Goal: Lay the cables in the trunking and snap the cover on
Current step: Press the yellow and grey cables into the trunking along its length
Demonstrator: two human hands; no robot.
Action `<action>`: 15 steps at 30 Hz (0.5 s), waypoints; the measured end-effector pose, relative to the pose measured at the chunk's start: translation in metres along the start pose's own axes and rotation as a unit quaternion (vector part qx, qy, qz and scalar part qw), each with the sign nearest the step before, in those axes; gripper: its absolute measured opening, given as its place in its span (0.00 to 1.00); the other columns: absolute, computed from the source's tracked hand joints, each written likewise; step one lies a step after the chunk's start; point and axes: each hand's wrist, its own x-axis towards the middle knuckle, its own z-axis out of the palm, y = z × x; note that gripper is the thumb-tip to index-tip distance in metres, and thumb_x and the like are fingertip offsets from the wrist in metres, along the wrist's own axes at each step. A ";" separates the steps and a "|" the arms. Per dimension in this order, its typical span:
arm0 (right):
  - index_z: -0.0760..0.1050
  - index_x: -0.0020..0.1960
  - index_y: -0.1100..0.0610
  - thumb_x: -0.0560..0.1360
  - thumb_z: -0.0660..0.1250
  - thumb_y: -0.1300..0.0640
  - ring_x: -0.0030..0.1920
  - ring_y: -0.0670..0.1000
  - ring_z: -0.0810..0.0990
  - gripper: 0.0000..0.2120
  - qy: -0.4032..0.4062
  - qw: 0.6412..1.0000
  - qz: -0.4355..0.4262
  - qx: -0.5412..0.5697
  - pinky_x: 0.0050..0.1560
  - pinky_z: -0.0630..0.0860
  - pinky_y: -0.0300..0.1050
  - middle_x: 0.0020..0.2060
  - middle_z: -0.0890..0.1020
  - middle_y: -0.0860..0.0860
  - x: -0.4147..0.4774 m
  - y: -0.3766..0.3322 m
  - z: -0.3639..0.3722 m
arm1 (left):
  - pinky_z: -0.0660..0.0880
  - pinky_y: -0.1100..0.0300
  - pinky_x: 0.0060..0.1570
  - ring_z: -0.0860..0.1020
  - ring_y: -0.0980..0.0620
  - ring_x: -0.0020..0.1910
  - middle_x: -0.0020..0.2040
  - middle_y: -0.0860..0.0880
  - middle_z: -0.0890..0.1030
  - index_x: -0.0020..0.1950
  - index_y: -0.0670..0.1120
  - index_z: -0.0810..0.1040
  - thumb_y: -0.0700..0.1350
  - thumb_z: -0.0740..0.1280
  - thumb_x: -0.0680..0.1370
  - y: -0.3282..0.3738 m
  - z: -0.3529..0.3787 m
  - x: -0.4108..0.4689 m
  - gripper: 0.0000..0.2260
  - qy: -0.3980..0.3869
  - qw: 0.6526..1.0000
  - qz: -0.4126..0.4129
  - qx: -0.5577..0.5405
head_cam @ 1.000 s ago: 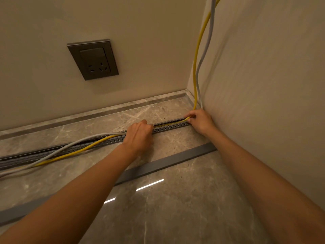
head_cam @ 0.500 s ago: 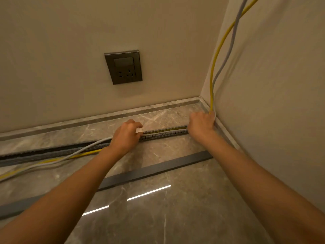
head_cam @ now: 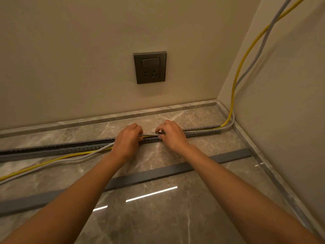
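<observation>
Two cables, yellow (head_cam: 236, 74) and grey (head_cam: 258, 55), drop down the right wall, lie in the slotted trunking (head_cam: 202, 132) up to the hands, then spill out onto the floor (head_cam: 158, 217) at left. The left hand (head_cam: 127, 140) and right hand (head_cam: 173, 135) sit close together over the trunking, fingers curled, pinching the cables at its top. The cover (head_cam: 140, 178) lies loose on the floor, nearer the camera, roughly parallel to the trunking.

I see glossy marble-look floor (head_cam: 175, 217) mirroring light strips. Trunking (head_cam: 70, 148) and cover (head_cam: 158, 173): matt grey plastic, trunking slotted, cover smooth. 2 cables, yellow cable (head_cam: 235, 81) and grey cable (head_cam: 253, 62), smooth sheathing. Socket plate (head_cam: 149, 67) dark satin. Walls (head_cam: 70, 50) matt.
</observation>
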 end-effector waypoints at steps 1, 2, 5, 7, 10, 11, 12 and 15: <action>0.77 0.57 0.58 0.74 0.65 0.62 0.59 0.56 0.72 0.12 0.004 1.000 0.007 0.005 0.58 0.71 0.51 0.55 0.76 0.57 0.002 0.000 0.001 | 0.73 0.49 0.45 0.76 0.39 0.49 0.51 0.37 0.78 0.51 0.36 0.76 0.35 0.65 0.75 -0.002 -0.001 0.002 0.06 -0.008 1.000 0.013 0.007; 0.78 0.57 0.58 0.74 0.65 0.62 0.58 0.56 0.73 0.11 0.007 1.000 0.015 0.011 0.57 0.71 0.50 0.55 0.77 0.57 0.004 0.000 0.001 | 0.72 0.49 0.45 0.76 0.39 0.49 0.52 0.37 0.78 0.51 0.36 0.76 0.34 0.63 0.76 -0.003 -0.001 0.004 0.06 -0.019 0.999 0.028 0.021; 0.79 0.55 0.57 0.74 0.66 0.61 0.56 0.55 0.75 0.11 0.021 0.998 0.040 0.045 0.55 0.71 0.46 0.53 0.78 0.56 0.008 0.001 0.004 | 0.72 0.49 0.46 0.76 0.39 0.50 0.54 0.37 0.76 0.54 0.36 0.74 0.35 0.61 0.77 -0.006 -0.001 0.010 0.07 -0.044 0.994 0.060 0.077; 0.80 0.54 0.57 0.73 0.67 0.61 0.53 0.53 0.75 0.10 0.027 0.995 0.057 0.077 0.53 0.69 0.43 0.52 0.79 0.55 0.009 0.003 0.006 | 0.73 0.49 0.45 0.76 0.39 0.49 0.55 0.38 0.76 0.55 0.37 0.73 0.35 0.62 0.77 -0.005 -0.002 0.013 0.07 -0.047 0.990 0.074 0.111; 0.81 0.53 0.58 0.73 0.67 0.64 0.49 0.49 0.74 0.10 0.012 0.987 0.076 0.139 0.51 0.69 0.41 0.52 0.80 0.55 0.011 0.006 0.003 | 0.75 0.49 0.37 0.79 0.37 0.41 0.49 0.37 0.78 0.49 0.36 0.76 0.31 0.67 0.72 -0.001 -0.004 0.015 0.07 -0.027 0.984 0.112 0.135; 0.81 0.52 0.60 0.73 0.66 0.65 0.49 0.50 0.75 0.10 0.007 0.981 0.082 0.176 0.51 0.70 0.41 0.52 0.80 0.57 0.011 0.008 0.002 | 0.75 0.52 0.29 0.79 0.38 0.34 0.43 0.38 0.79 0.43 0.37 0.77 0.30 0.72 0.67 -0.001 -0.005 0.016 0.08 -0.021 0.980 0.137 0.144; 0.80 0.52 0.62 0.73 0.66 0.67 0.49 0.49 0.75 0.10 0.002 0.974 0.088 0.207 0.51 0.70 0.40 0.53 0.80 0.59 0.010 0.009 0.001 | 0.72 0.56 0.21 0.78 0.41 0.26 0.35 0.40 0.80 0.36 0.38 0.77 0.30 0.77 0.59 -0.001 -0.005 0.016 0.12 -0.022 0.974 0.158 0.160; 0.80 0.50 0.65 0.72 0.66 0.68 0.48 0.50 0.75 0.08 0.003 0.969 0.097 0.227 0.50 0.70 0.40 0.52 0.80 0.60 0.010 0.008 0.003 | 0.69 0.63 0.16 0.74 0.48 0.18 0.27 0.44 0.78 0.31 0.42 0.77 0.33 0.82 0.50 -0.007 -0.003 0.011 0.17 -0.021 0.968 0.178 0.178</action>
